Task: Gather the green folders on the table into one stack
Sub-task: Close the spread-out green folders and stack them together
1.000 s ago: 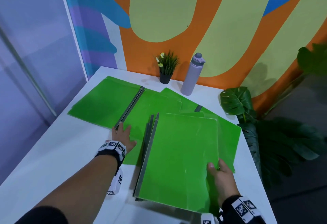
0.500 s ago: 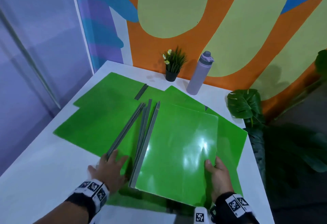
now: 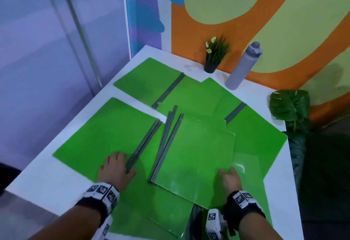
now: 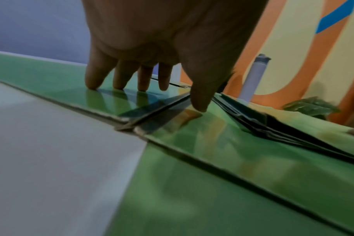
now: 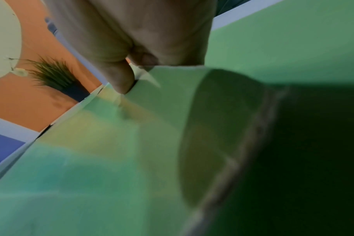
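Several green folders with grey spines lie spread over the white table [image 3: 47,179]. My left hand [image 3: 121,164] presses flat on an open folder [image 3: 102,137] at the near left, just beside its spine [image 3: 144,143]. The left wrist view has the fingers [image 4: 91,79] on one leaf and the thumb on the other. My right hand [image 3: 229,179] grips the right edge of a closed folder stack [image 3: 195,156] in the middle. Its thumb [image 5: 119,79] lies on top and its fingers are hidden underneath. More open folders lie at the back [image 3: 151,82] and the right [image 3: 261,137].
A grey bottle [image 3: 244,65] and a small potted plant [image 3: 214,56] stand at the table's far edge against the painted wall. A large leafy plant [image 3: 289,105] stands off the right side. The near-left folder reaches close to the table's front edge.
My left hand has dragged the open folder toward me, and a strip of bare table now separates it from the back folder. The right hand kept its grip on the stack.
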{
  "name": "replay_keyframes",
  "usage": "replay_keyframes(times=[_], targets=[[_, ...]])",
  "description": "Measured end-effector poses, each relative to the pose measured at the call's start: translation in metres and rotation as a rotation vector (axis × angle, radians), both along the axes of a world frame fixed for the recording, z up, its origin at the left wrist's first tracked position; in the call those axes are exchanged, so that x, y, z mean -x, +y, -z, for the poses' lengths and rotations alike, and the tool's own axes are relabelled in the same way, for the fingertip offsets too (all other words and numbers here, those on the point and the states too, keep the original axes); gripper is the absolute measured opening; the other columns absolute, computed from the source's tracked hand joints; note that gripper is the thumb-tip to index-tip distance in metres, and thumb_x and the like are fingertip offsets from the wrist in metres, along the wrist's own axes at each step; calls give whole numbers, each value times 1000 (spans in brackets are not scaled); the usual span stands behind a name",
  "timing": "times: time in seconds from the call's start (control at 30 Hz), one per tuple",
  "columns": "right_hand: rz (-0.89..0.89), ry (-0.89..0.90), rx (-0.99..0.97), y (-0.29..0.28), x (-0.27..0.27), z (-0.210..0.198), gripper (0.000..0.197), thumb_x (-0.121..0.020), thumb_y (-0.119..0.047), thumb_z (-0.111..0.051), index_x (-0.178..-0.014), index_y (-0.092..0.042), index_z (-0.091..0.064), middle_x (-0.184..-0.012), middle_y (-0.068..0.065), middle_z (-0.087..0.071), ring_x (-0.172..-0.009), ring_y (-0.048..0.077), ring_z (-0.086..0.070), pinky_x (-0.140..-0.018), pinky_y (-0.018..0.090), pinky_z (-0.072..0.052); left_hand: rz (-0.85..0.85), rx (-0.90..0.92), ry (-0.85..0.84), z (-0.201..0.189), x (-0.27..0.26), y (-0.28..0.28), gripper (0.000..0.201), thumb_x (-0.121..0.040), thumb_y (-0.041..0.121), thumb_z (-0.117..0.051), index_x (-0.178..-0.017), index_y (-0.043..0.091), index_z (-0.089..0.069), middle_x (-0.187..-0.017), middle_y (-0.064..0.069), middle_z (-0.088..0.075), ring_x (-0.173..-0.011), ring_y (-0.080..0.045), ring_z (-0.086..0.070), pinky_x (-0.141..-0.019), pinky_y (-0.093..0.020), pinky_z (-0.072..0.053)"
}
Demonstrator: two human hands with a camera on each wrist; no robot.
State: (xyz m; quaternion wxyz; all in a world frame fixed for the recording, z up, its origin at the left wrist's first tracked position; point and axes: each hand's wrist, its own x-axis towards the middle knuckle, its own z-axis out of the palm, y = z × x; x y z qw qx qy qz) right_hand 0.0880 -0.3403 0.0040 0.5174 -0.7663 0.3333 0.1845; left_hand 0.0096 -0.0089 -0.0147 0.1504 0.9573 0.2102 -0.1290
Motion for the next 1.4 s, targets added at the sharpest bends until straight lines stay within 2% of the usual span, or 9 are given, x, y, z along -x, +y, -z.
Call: replay_keyframes(times=[0.23, 0.37, 0.6, 0.7, 0.9, 1.07, 1.2, 1.33, 1.4], targets=[[12, -52, -35, -4, 15, -11, 64, -95, -11, -49, -150, -19, -16, -159, 8, -16, -143, 36, -19, -111, 53, -25, 61, -4, 101, -5, -12, -1, 18, -93, 15, -55, -109, 7, -57, -99, -7, -60, -84, -19, -61, -81, -31, -58], [44, -125, -85, -16, 21, -26, 65, -95, -7, -48, -150, -24, -19, -160, 3, -14, -144, 33, -17, -111, 53, -22, 69, -49, 112, -28, -15, 6, 16, -94, 8, -51, -110, 6, -51, -73, 1, -50, -59, -13, -54, -55, -22, -46], [83, -235, -87, -40, 31, -47, 65, -94, -8, -50, -149, -24, -20, -159, 1, -16, -144, 30, -18, -112, 53, -21, -38, -143, -177, -102, -25, 38, 6, -90, -2, -46, -95, 0, -46, -93, -24, -67, -74, -39, -65, -63, -44, -50], [112, -268, -60, -49, 36, -49, 64, -93, -9, -51, -149, -23, -22, -159, 3, -19, -143, 30, -22, -113, 54, -22, -124, -204, -459, -142, -27, 56, 32, -87, -4, -44, -118, 0, -52, -108, -33, -62, -89, -54, -64, -76, -58, -50], [115, -295, -41, -49, 38, -55, 63, -93, -7, -52, -149, -20, -24, -158, 4, -20, -143, 30, -22, -114, 50, -21, -354, 46, -713, -197, -21, 66, 46, -87, -3, -41, -128, 10, -55, -124, -29, -59, -109, -50, -57, -91, -56, -46], [50, -269, -39, -33, 49, -52, 62, -94, -7, -50, -149, -19, -24, -158, 6, -21, -140, 33, -29, -110, 48, -28, -433, 455, -527, -138, -11, 50, 41, -88, 1, -40, -117, 9, -67, -113, -25, -69, -100, -43, -65, -89, -47, -52], [-27, -192, 5, -25, 58, -44, 61, -95, -7, -48, -149, -17, -23, -157, 9, -21, -138, 33, -31, -108, 44, -32, -510, 799, -297, -24, -12, 69, 33, -84, 16, -45, -102, 23, -71, -102, -23, -74, -82, -39, -73, -77, -63, -57], [-106, -69, -7, -21, 72, -22, 62, -96, -12, -48, -150, -16, -18, -158, 11, -19, -142, 34, -23, -112, 48, -27, -382, 786, -79, 2, 6, 27, 53, -81, 59, -54, -111, 17, -65, -112, -19, -70, -95, -37, -68, -88, -53, -55], [-110, -30, -35, -18, 77, -17, 57, -98, -19, -42, -150, -15, -18, -157, 13, -20, -142, 35, -24, -113, 51, -26, -250, 649, -11, -8, 14, 2, 48, -88, 28, -61, -132, 12, -53, -123, -21, -65, -89, -31, -63, -80, -36, -51]])
